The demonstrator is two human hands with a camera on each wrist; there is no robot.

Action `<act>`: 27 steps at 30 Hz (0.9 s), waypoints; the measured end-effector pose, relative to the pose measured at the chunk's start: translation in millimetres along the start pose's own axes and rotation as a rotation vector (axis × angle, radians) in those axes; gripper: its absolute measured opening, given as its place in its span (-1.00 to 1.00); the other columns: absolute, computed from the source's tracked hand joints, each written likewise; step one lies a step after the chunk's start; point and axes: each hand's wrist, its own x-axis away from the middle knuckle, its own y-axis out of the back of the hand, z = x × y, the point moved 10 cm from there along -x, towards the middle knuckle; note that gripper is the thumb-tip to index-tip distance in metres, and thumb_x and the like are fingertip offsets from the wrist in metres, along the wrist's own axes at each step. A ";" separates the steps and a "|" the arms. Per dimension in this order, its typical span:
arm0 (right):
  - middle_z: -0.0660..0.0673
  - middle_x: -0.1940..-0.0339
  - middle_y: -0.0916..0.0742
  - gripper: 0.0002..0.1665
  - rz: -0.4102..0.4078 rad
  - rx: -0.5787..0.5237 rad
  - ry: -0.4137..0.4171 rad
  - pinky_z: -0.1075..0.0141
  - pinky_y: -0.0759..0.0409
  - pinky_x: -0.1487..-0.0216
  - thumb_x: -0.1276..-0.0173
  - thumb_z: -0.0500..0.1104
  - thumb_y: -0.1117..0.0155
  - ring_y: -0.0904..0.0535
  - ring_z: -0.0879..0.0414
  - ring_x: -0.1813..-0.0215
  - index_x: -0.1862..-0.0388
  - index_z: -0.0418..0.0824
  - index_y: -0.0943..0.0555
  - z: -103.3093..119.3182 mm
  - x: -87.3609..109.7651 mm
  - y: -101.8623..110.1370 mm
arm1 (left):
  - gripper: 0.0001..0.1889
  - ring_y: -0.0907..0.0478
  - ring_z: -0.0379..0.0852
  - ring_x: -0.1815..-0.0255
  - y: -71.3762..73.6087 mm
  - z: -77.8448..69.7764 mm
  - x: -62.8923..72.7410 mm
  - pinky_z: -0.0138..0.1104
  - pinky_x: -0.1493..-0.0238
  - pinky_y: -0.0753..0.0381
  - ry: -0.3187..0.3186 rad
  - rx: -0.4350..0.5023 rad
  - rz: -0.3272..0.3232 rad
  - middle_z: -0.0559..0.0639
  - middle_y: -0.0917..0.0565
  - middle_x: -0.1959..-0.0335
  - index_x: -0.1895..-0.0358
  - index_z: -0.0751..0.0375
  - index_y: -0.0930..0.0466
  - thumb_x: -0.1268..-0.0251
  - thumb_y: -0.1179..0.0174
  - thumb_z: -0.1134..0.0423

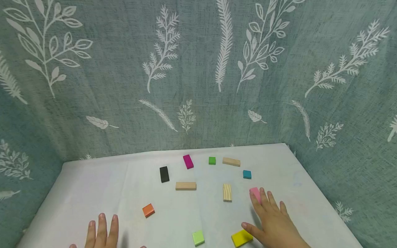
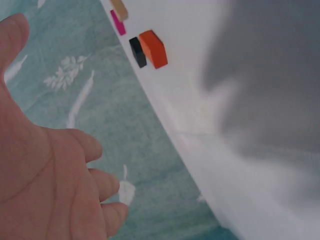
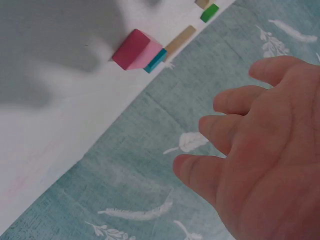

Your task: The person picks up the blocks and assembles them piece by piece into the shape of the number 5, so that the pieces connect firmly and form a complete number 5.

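Note:
My right hand [image 1: 274,220] hovers palm down over the right side of the table, fingers spread and holding nothing. Its fingertips overlap a pink block [image 1: 255,194] in the head view, and its thumb overlaps a yellow block [image 1: 242,238]. At the lower left edge, my left hand [image 1: 102,236] has its fingers extended with nothing in them; most of the palm is out of that view. Nearest to it lies an orange block [image 1: 148,210]. A light green block [image 1: 198,238] sits between the two hands. The left wrist view shows the bare left palm [image 2: 45,175].
Farther back on the white table [image 1: 93,186] lie a black block [image 1: 164,174], a magenta block [image 1: 188,161], a green block [image 1: 212,160], a blue block [image 1: 247,174] and wooden blocks, including one [image 1: 185,186] near the middle. A leaf-patterned green curtain [image 1: 198,75] surrounds the table.

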 end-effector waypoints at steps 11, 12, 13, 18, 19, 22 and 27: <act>-0.26 -0.68 -0.10 0.21 -0.124 0.021 0.080 -0.47 0.11 -0.47 -0.21 0.52 -0.24 0.09 -0.32 -0.67 -0.67 0.00 -0.07 17.5 17.2 13.4 | 0.45 0.34 0.37 -0.65 -11.4 -6.6 -12.4 0.56 -0.31 0.28 0.030 -0.059 0.311 0.39 0.14 -0.64 -0.54 0.35 -0.18 0.25 0.11 -0.85; -0.25 -0.69 -0.09 0.21 -0.124 0.009 0.086 -0.47 0.11 -0.47 -0.22 0.50 -0.25 0.10 -0.31 -0.68 -0.67 0.00 -0.07 17.9 20.0 13.2 | 0.45 0.33 0.37 -0.65 -10.3 -8.5 -11.5 0.55 -0.31 0.26 0.024 -0.054 0.324 0.38 0.16 -0.64 -0.55 0.34 -0.16 0.23 0.12 -0.85; -0.23 -0.69 -0.08 0.20 -0.121 0.001 0.095 -0.46 0.11 -0.48 -0.23 0.50 -0.25 0.11 -0.30 -0.68 -0.67 0.00 -0.06 18.4 19.9 12.7 | 0.44 0.36 0.37 -0.65 -11.6 -10.2 -11.3 0.55 -0.32 0.27 0.019 -0.051 0.346 0.37 0.20 -0.64 -0.56 0.34 -0.14 0.21 0.13 -0.85; -0.19 -0.70 -0.04 0.16 -0.110 0.030 0.134 -0.43 0.08 -0.50 -0.28 0.48 -0.22 0.13 -0.25 -0.70 -0.68 0.01 -0.04 22.0 16.8 12.3 | 0.40 0.19 0.40 -0.64 -17.1 -32.6 -20.5 0.54 -0.34 0.18 -0.080 -0.017 0.465 0.37 0.07 -0.64 -0.58 0.28 -0.13 0.16 0.14 -0.83; -0.20 -0.70 -0.04 0.15 -0.112 0.046 0.147 -0.43 0.07 -0.50 -0.28 0.48 -0.22 0.13 -0.25 -0.70 -0.67 0.01 -0.05 24.1 15.2 14.0 | 0.37 0.14 0.40 -0.63 -17.6 -40.9 -26.3 0.53 -0.35 0.15 -0.119 -0.003 0.484 0.37 0.02 -0.63 -0.58 0.25 -0.13 0.13 0.13 -0.81; -0.19 -0.70 -0.01 0.12 -0.104 0.070 0.195 -0.38 0.08 -0.53 -0.31 0.47 -0.20 0.16 -0.22 -0.70 -0.68 0.05 -0.05 32.9 7.7 19.7 | 0.28 0.02 0.39 -0.61 -18.4 -67.7 -53.2 0.50 -0.38 0.05 -0.233 0.047 0.508 0.32 -0.04 -0.63 -0.59 0.20 -0.13 0.05 0.01 -0.73; -0.17 -0.71 0.08 0.09 -0.059 0.073 0.290 -0.29 0.14 -0.59 -0.36 0.48 -0.12 0.23 -0.17 -0.71 -0.68 0.07 0.02 49.4 -13.0 23.9 | 0.25 0.19 0.36 -0.66 -48.1 -92.9 -113.7 0.43 -0.46 0.13 -0.327 0.121 0.555 0.30 0.15 -0.67 -0.64 0.18 0.03 -0.07 -0.06 -0.64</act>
